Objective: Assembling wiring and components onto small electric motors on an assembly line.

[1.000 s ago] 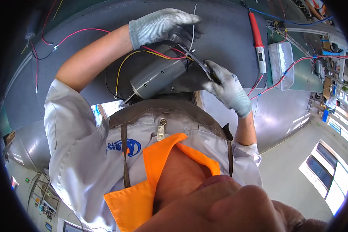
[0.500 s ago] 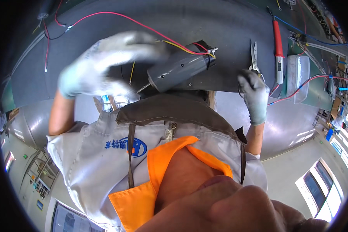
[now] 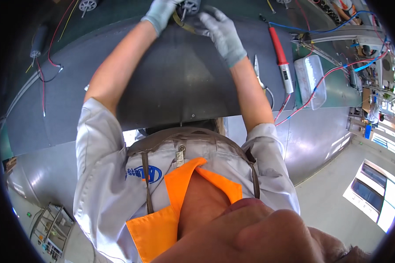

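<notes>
Both gloved hands are stretched to the far edge of the dark grey worktop (image 3: 180, 83), at the top of the view. A small dark motor (image 3: 189, 6) with a metal shaft end is seen there, lying between the two hands and partly cut off by the picture's rim. The left hand (image 3: 161, 12) is curled at the motor's left side, its fingers closed about the part or the olive-yellow strip (image 3: 183, 23) that runs below it; which of the two is gripped cannot be told. The right hand (image 3: 221, 30) is laid against the motor's right side with its fingers half bent and spread, touching it rather than clearly clasping it.

To the right of the right forearm, a pair of metal snips (image 3: 258, 75) is lying on the worktop, and just beyond it a red-handled soldering iron (image 3: 281, 57). A clear plastic tray (image 3: 310, 79) is set further right. Red and blue wires (image 3: 338, 70) are trailed over that side.
</notes>
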`<state>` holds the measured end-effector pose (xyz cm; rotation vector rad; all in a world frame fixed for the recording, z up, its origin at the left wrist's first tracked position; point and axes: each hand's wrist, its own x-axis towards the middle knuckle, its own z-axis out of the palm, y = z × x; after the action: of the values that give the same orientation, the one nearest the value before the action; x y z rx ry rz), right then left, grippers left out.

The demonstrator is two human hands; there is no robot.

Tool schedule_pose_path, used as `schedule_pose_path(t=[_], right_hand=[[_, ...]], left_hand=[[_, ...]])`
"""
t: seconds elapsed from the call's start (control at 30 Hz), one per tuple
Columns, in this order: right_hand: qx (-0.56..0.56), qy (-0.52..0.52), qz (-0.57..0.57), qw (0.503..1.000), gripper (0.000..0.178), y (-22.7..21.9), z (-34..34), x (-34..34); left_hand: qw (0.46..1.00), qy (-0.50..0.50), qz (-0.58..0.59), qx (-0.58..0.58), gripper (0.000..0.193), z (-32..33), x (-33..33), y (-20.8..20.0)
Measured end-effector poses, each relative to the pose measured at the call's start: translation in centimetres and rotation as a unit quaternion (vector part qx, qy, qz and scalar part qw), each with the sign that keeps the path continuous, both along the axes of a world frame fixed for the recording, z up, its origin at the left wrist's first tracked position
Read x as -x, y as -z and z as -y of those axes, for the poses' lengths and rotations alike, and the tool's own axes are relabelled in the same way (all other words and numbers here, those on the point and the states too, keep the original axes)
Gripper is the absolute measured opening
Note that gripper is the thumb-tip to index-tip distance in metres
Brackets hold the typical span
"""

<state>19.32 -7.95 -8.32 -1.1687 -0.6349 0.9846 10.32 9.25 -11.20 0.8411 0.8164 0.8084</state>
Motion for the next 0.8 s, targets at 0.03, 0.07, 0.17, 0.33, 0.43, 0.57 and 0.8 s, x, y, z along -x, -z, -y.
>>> schedule_pose_path(t=[0.03,0.07,0.17,0.33,0.43,0.57,0.8], right_hand=[[0.019,-0.016,0.108,0.994,0.044,-1.9,1.5,0.9],[0.020,0.007,0.195,0.981,0.042,-1.7,3.2,0.0],[0.039,0.110,0.135,0.984,0.041,-1.3,9.4,-4.2],[-0.043,0.263,0.079,0.961,0.039,-1.2,18.8,-19.4],[-0.033,0.242,0.112,0.963,0.037,-3.2,17.6,-22.2],[0.158,-0.005,0.249,0.956,0.036,-4.8,12.7,-17.9],[0.080,-0.234,0.396,0.884,0.025,-0.9,10.1,1.3]], left_hand=[[0.988,0.123,-0.073,-0.052,0.050,-1.4,2.6,-0.8],[0.952,0.249,-0.144,-0.105,0.044,-2.2,5.1,-1.5],[0.963,0.259,-0.071,-0.004,0.044,0.1,10.4,-0.8],[0.988,0.121,-0.019,0.089,0.043,8.3,19.3,-2.4],[0.978,0.206,-0.002,0.023,0.038,12.0,22.5,-2.4],[0.948,0.311,-0.008,0.066,0.038,14.6,22.5,-3.7],[0.948,0.318,0.029,-0.005,0.032,15.7,18.0,-4.6]])
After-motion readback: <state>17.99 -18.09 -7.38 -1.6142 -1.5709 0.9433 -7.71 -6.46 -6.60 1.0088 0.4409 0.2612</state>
